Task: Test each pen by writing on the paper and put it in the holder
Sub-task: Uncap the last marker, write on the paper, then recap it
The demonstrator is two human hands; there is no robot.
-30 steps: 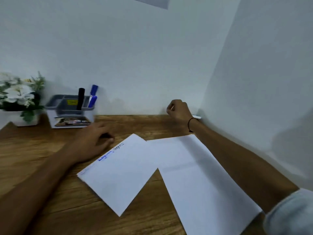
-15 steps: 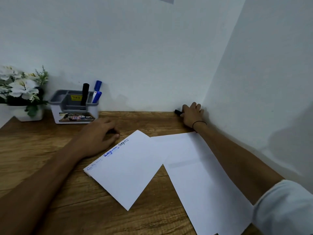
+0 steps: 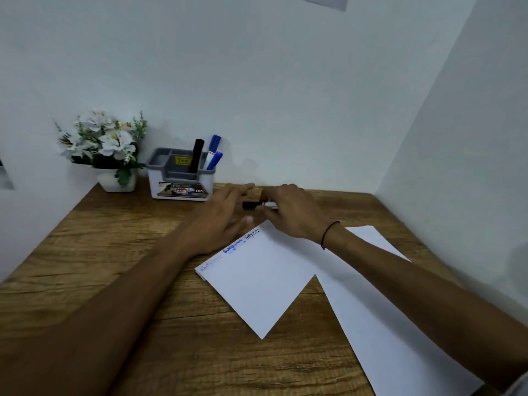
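Note:
My right hand (image 3: 291, 212) grips a black-capped marker (image 3: 251, 205) with a white barrel, held level above the desk just past the paper's far corner. My left hand (image 3: 223, 221) is open with fingers spread, its fingertips close to the marker's black cap, its heel over the paper's left edge. The white paper (image 3: 263, 278) lies tilted on the desk and carries blue and black scribbles along its upper left edge. The grey and white pen holder (image 3: 180, 181) stands at the back left with a black marker (image 3: 197, 155) and two blue markers (image 3: 213, 154) upright in it.
A second white sheet (image 3: 385, 318) lies under my right forearm, reaching the desk's near right. A white pot of white flowers (image 3: 105, 150) stands left of the holder. Walls close the wooden desk (image 3: 120, 252) at the back and right.
My right hand has left the back right corner and come left toward the middle, carrying the black-capped marker. My left hand has lifted off the paper and opened toward the marker's cap.

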